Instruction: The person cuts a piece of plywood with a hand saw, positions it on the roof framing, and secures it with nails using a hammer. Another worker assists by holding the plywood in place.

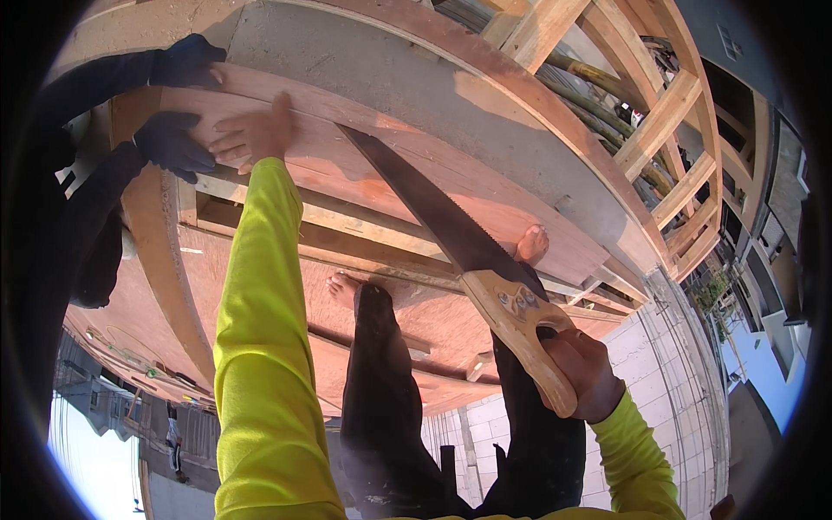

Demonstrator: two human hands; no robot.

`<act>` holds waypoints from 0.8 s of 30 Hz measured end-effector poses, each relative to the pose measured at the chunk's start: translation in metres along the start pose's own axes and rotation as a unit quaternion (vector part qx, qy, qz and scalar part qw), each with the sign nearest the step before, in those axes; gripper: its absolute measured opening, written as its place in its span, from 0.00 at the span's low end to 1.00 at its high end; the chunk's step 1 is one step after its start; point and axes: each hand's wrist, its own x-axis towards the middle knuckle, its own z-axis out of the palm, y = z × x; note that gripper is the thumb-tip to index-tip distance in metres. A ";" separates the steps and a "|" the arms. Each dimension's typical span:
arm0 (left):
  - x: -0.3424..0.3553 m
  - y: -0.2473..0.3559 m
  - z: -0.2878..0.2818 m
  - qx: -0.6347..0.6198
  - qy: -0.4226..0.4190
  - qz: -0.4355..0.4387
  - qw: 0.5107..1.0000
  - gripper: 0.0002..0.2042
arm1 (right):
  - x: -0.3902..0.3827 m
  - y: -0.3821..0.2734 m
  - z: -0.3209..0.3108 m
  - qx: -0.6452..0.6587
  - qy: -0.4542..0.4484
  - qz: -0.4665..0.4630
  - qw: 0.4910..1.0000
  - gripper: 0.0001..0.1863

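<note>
My right hand (582,368) is wrapped round the wooden handle of a hand saw (420,195). The dark blade points up and to the left, its tip over the plywood sheet (347,160). Fingers spread, my left hand (256,132) lies on that reddish sheet near its left end. Close by on the left, a co-worker's dark-gloved hands (178,143) reach onto the same sheet. A long line runs along the plywood near the saw tip; whether it is a cut or a seam I cannot tell.
My bare feet (345,289) stand on the plywood and framing, with open gaps between the timber beams (347,227). A timber frame (659,126) rises at the upper right. Grey concrete (347,56) runs beyond the sheet; a pale block wall (663,373) drops below right.
</note>
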 end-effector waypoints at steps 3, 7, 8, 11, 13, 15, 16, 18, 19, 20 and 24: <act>-0.032 -0.001 -0.004 0.028 -0.016 -0.001 0.999 0.70 | -0.047 -0.002 -0.025 -0.028 -0.029 0.019 0.999 0.13; -0.023 0.002 0.001 0.034 -0.009 -0.016 0.999 0.70 | 0.110 0.031 0.018 0.035 -0.026 0.036 0.998 0.16; -0.029 -0.003 0.014 0.051 -0.022 -0.017 0.998 0.70 | 0.121 0.034 0.025 0.049 -0.032 0.080 0.995 0.17; -0.016 -0.023 0.011 0.025 -0.003 -0.014 1.000 0.71 | 0.071 0.033 0.041 -0.018 -0.031 0.011 0.999 0.16; -0.002 -0.013 0.013 0.014 0.028 -0.003 1.000 0.71 | -0.016 0.020 0.005 -0.011 -0.038 0.046 0.998 0.17; -0.013 -0.016 0.013 0.022 0.031 0.002 0.999 0.71 | -0.062 0.014 -0.014 -0.029 -0.015 0.007 0.999 0.12; -0.013 -0.012 0.012 0.022 0.035 0.001 0.999 0.71 | -0.067 0.011 -0.018 -0.031 -0.018 -0.011 0.999 0.12; -0.018 -0.008 0.011 0.025 0.038 0.001 0.999 0.71 | -0.024 0.025 -0.007 -0.016 -0.006 -0.004 1.000 0.16; -0.022 -0.009 0.015 0.039 0.023 -0.005 0.999 0.72 | 0.017 0.045 0.015 -0.016 -0.016 -0.014 1.000 0.17; -0.022 -0.003 0.021 0.039 0.015 -0.006 0.999 0.72 | 0.061 0.070 0.037 -0.024 -0.017 -0.035 0.999 0.17; -0.008 -0.020 0.019 0.032 0.048 -0.019 0.998 0.72 | 0.038 0.051 0.048 -0.029 -0.005 -0.010 1.000 0.18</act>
